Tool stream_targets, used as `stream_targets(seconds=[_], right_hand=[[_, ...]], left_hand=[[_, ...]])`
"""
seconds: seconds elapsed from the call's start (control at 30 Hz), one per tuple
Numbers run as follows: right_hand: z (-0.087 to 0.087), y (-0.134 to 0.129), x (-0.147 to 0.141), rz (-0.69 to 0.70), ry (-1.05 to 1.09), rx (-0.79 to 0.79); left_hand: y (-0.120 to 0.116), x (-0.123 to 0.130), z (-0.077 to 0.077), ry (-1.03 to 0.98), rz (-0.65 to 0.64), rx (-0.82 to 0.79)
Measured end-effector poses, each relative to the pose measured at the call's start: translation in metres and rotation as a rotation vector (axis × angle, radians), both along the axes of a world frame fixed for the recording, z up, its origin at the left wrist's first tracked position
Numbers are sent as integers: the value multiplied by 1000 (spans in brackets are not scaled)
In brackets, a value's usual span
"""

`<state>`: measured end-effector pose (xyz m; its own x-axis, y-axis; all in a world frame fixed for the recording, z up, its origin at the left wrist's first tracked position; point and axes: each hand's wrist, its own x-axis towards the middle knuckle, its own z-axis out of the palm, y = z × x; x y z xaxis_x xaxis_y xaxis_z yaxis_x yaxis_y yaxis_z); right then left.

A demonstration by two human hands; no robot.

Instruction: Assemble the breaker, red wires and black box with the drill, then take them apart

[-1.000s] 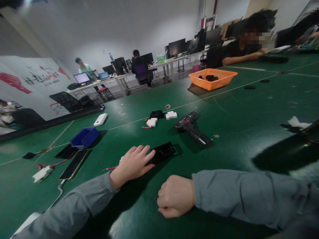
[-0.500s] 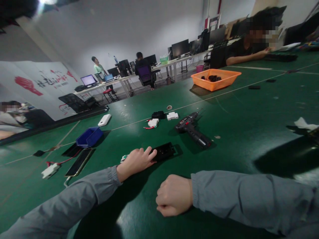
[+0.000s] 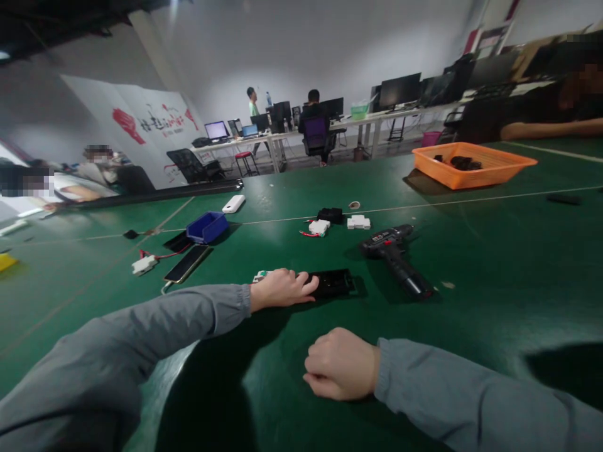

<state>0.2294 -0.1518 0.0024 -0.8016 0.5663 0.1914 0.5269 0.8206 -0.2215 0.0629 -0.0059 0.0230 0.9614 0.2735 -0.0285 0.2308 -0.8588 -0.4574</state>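
Note:
My left hand (image 3: 285,289) lies over a long black plastic case (image 3: 336,284), its fingers bent round the near part. A small white and green piece (image 3: 260,276) shows beside that wrist, partly covered by the hand. My right hand (image 3: 343,364) rests on the table as a closed fist, nearer to me and apart from the case; nothing shows in it. To the right of the case a black cordless drill (image 3: 398,260) lies on its side. Beyond the case are a white connector block with red wires (image 3: 319,228), a black block (image 3: 330,215) and another white block (image 3: 358,221).
On the green table (image 3: 264,207) stand a blue bin (image 3: 207,227) and an orange basket (image 3: 471,166) holding dark parts. A phone (image 3: 188,263) with a cable, a wired white block (image 3: 144,265) and a white box (image 3: 234,204) lie left. Other people sit around.
The head view has turned left, so the table items appear further right. My left hand stays on the black case, and my right fist remains on the table.

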Motion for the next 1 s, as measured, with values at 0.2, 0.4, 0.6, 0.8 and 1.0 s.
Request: stream_targets(seconds=[0.2,0.4,0.6,0.8,1.0], right_hand=[[3,-1,1,7,-7,-21],[3,0,0,10,1,-25],[6,0,2,23,9,-41],[7,1,2,17,5,-52],[7,1,1,12,-2,-64]], left_hand=[[9,-3,-3,11,5,-7],[17,-7,-3,-9,92,5],[29,-19,1,-35,310,-35],[43,-48,7,-86,658,-85],[60,-104,-1,-204,904,-118]])
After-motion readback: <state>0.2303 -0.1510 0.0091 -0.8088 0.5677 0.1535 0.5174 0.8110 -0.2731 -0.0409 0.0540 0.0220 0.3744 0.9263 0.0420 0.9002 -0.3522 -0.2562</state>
